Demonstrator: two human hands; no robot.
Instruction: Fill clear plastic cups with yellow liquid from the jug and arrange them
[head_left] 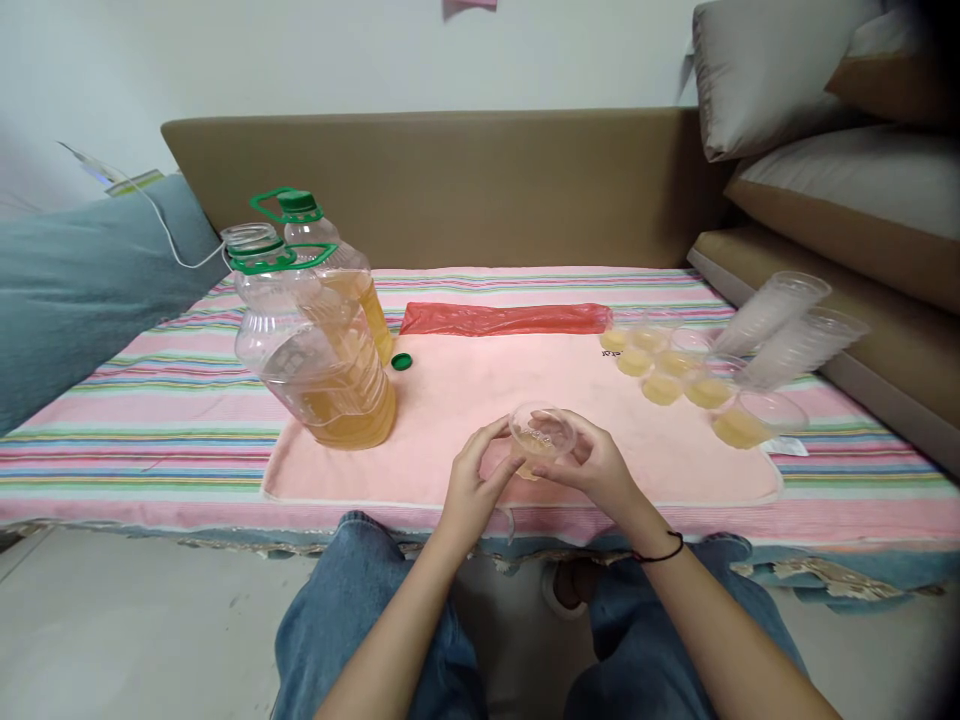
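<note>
Both my hands hold a small clear plastic cup (pixel 541 432) with a little yellow liquid in it, just above the pink towel (pixel 480 400). My left hand (pixel 474 480) curls round its left side and my right hand (pixel 592 465) wraps its right side. A large clear jug (pixel 315 345) with a green handle and no cap, about a third full of yellow liquid, stands at the left of the towel. A second capped bottle (pixel 330 255) stands behind it. A loose green cap (pixel 402 362) lies beside the jug.
Several filled cups (pixel 679 375) stand at the right of the towel, with two stacks of empty cups (pixel 787 335) lying beside them. A red plastic bag (pixel 502 319) lies along the towel's far edge. Striped cloth (pixel 150 430) covers the bed; cushions sit at the right.
</note>
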